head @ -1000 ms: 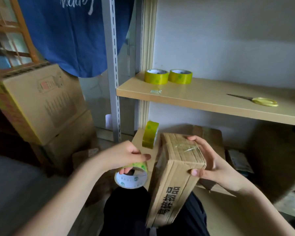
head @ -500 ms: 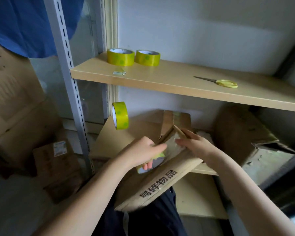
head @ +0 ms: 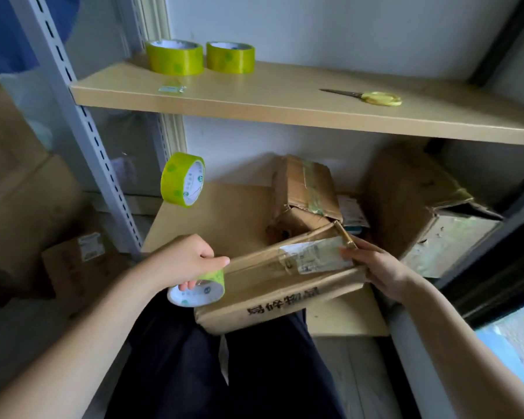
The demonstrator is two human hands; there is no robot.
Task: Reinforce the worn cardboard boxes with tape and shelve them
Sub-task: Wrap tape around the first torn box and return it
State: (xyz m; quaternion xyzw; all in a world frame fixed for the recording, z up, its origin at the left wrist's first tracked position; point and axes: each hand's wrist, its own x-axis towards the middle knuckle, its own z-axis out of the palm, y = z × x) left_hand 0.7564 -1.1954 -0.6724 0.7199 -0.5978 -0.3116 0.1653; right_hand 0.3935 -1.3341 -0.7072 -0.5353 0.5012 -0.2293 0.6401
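A long worn cardboard box with black printed characters lies across my lap, its top face bearing a white label. My left hand grips a yellow-green tape roll at the box's left end, and a clear strip of tape runs from the roll along the top. My right hand holds the box's right end, fingers pressing by the label. The lower shelf lies just behind the box.
Two tape rolls and yellow scissors lie on the upper shelf. Another roll stands on edge at the lower shelf's left. A crumpled box and a large torn box sit behind. A metal upright stands left.
The box has swung from leaning up on my lap to lying nearly level. My left hand has drawn the roll leftward, stretching tape along the top. The view has moved closer to the shelves.
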